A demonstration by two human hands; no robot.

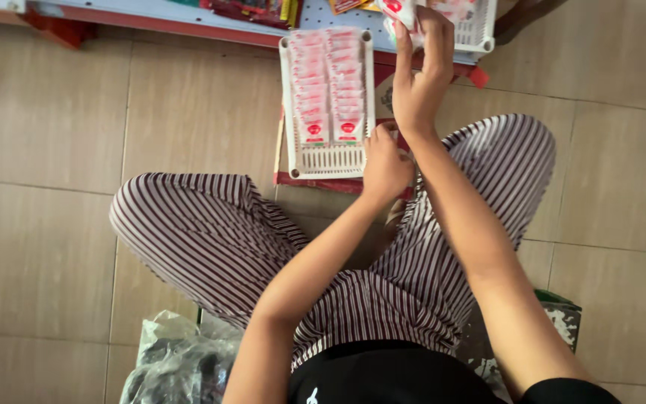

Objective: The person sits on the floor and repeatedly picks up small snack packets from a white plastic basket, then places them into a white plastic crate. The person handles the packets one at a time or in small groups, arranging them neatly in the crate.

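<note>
From the head view, your right hand [422, 71] pinches a few red-and-white sachets [401, 13] above the far basket [480, 30]. Your left hand [384, 161] is curled, seemingly gripping the near tray [328, 158], which holds two sachet rows [328, 82]. A loose pinch could drop sachets onto the floor [39, 150].

A white slotted tray [328, 158] holds two rows of small red-and-white sachets [329, 82], overlapping flat.

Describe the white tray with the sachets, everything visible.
The white plastic tray is rectangular with slotted openings, lying flat by the low shelf edge, above the person's knees. Two neat rows of small red-and-white sachets fill most of it; the near end is bare. The left hand rests at its near right corner.
</note>
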